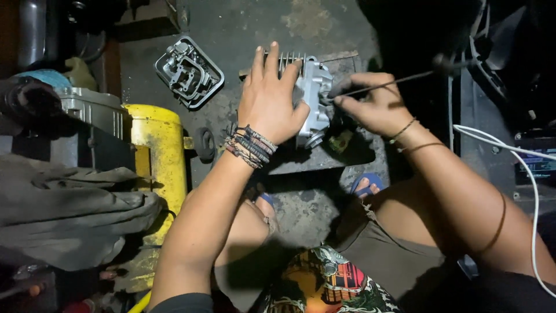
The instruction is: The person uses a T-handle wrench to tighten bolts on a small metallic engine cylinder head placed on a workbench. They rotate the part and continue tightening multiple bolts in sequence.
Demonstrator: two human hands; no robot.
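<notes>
Concrete floor (243, 29), stained and dim, seen from above a squatting person.

Item: dark flat slab (324, 159) on the floor, between the person's knees and the far wall shadow. Carries the main piece.

Item: finned metal engine part (313, 93), silver-grey, standing on the slab; cooling fins show at its far edge, a round port low on its near side.

Item: left hand (269, 98), laid flat over the part's left face, fingers (272, 58) spread wide and pointing away, thumb hooked against the casting. Woven bracelets (250, 146) stacked at the wrist.

Item: right hand (376, 104), just right of the part, fingers curled tight round a thin metal rod (385, 85). Rod runs from the part's right side out to a dark knob at upper right. Thin bands at this wrist.

Item: loose cast metal cover (188, 72), rectangular, on the floor left of the slab, well apart from both hands.

Item: yellow cylinder tank (155, 156), left of the person's left arm, with a grey machine housing (87, 107) beside it.

Item: grey cloth (69, 214), bunched, lower left.

Item: white cable (521, 162), curving down the right side.

Item: blue sandals (366, 184), one showing under each knee.
</notes>
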